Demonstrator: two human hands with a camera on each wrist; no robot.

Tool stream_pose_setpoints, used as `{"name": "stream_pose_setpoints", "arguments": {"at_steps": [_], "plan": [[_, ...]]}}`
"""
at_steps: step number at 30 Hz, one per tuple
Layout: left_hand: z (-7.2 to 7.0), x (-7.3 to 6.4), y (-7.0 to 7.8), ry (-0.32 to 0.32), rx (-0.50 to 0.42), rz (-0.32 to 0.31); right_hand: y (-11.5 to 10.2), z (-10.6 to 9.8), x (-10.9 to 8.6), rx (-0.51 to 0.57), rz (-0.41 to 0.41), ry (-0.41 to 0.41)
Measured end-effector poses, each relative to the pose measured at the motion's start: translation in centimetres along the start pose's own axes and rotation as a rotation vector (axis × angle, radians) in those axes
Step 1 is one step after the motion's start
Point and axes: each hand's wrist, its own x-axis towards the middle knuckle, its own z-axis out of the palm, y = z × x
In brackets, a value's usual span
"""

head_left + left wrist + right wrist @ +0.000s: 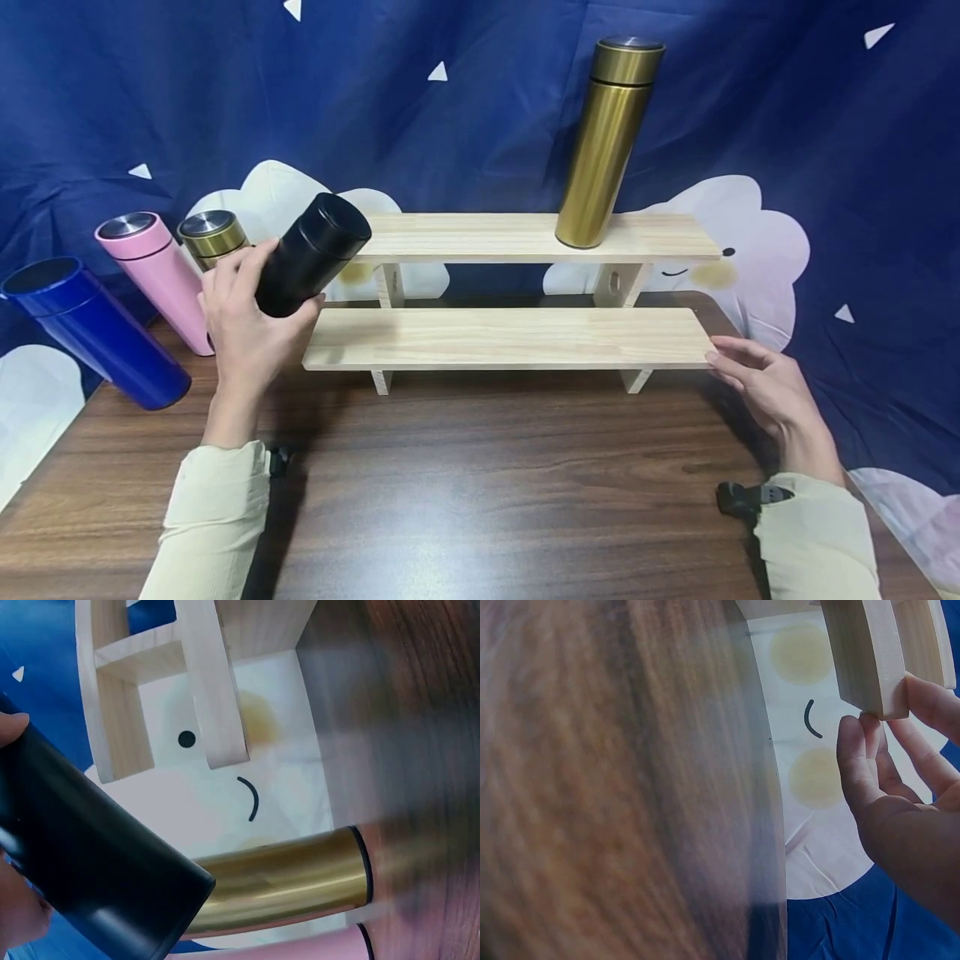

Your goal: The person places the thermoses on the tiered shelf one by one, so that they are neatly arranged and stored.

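Observation:
My left hand (pixel 251 321) grips a black thermos bottle (pixel 311 254), tilted with its upper end leaning right, off the table by the left end of a two-tier wooden shelf (pixel 510 337). In the left wrist view, the black thermos (pixel 97 847) slants across a standing gold thermos (pixel 300 881). The fingertips of my right hand (pixel 772 387) touch the right end of the lower board, its fingers loosely extended. The right wrist view shows those fingertips (pixel 853 731) at the board's end (pixel 889 664). A tall gold thermos (pixel 607 150) stands on the upper board, right of its middle.
To the left on the brown table (pixel 465 467) stand a blue thermos (pixel 105 342), a pink thermos (pixel 161 287) and a shorter-looking gold thermos (pixel 210 233), partly hidden by my left hand. A dark blue cloth (pixel 480 125) with white clouds hangs behind the shelf.

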Motion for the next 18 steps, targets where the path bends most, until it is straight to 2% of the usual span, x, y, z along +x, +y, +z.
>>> {"name": "stream_pose_setpoints", "arguments": {"at_steps": [18], "plan": [[1.7,0.3,1.7,-0.028,-0.032,0.116,0.1,-0.1,0.1,0.006,0.006,0.003]]}}
